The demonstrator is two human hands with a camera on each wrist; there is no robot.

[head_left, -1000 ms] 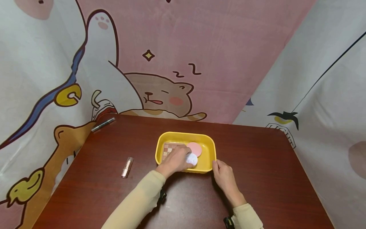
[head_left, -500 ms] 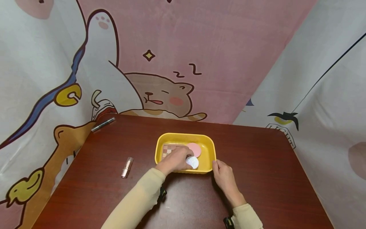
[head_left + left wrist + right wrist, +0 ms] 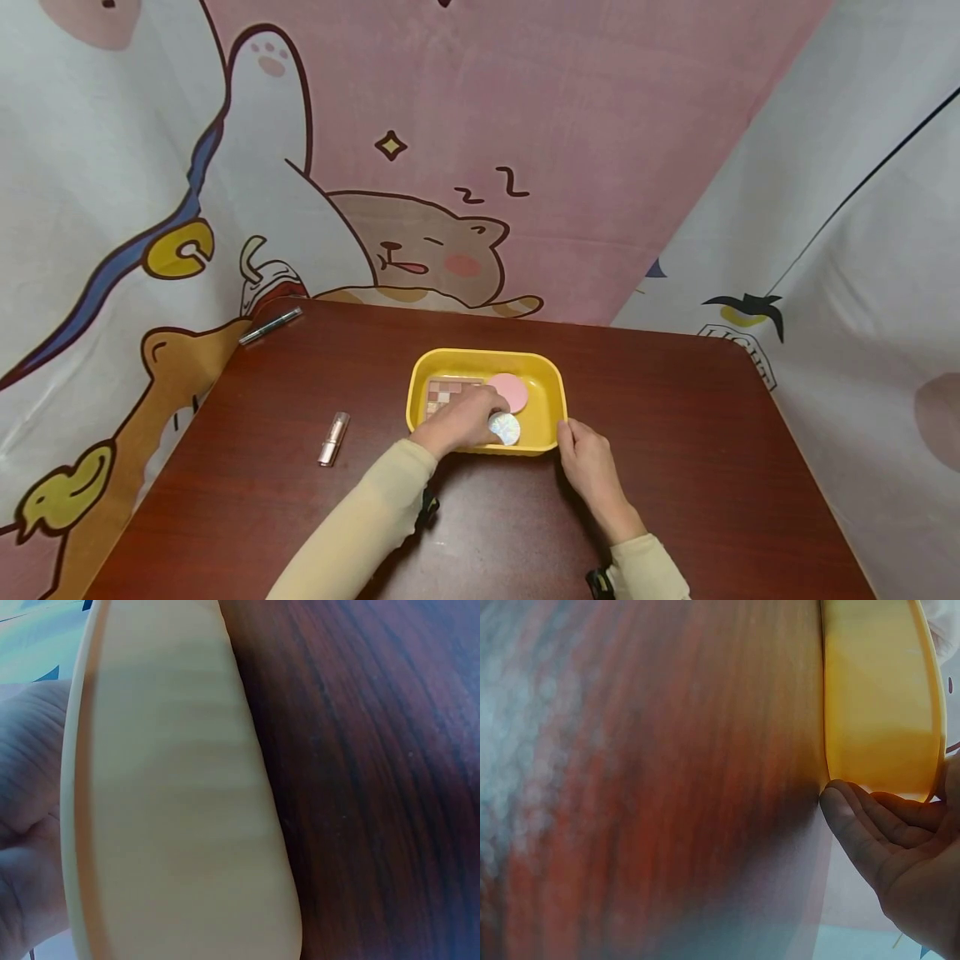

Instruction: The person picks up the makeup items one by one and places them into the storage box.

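Note:
In the head view, a yellow plastic tray (image 3: 550,400) stands on the table. My left hand (image 3: 463,417) reaches over its front wall and holds a shiny whitish round case (image 3: 506,428) with an iridescent top between thumb and fingers. Beside that case lies a flat pink disc (image 3: 510,392). Partly hidden under the left hand is an eyeshadow palette (image 3: 444,390) with checkered brown and beige squares. My right hand (image 3: 592,467) grips the tray's right front corner. In the right wrist view its fingers (image 3: 900,825) lie against the tray's end wall.
A lipstick (image 3: 333,439) with a clear cap lies on the table (image 3: 675,450), left of the tray. At the back left corner lies a slim dark pen-like tube (image 3: 271,327). Cartoon-printed cloth (image 3: 585,150) hangs behind the table and along its sides.
Within the tray, my left hand has shifted the round case slightly towards the front, and its top has tilted more into view. The right hand has stayed at the corner.

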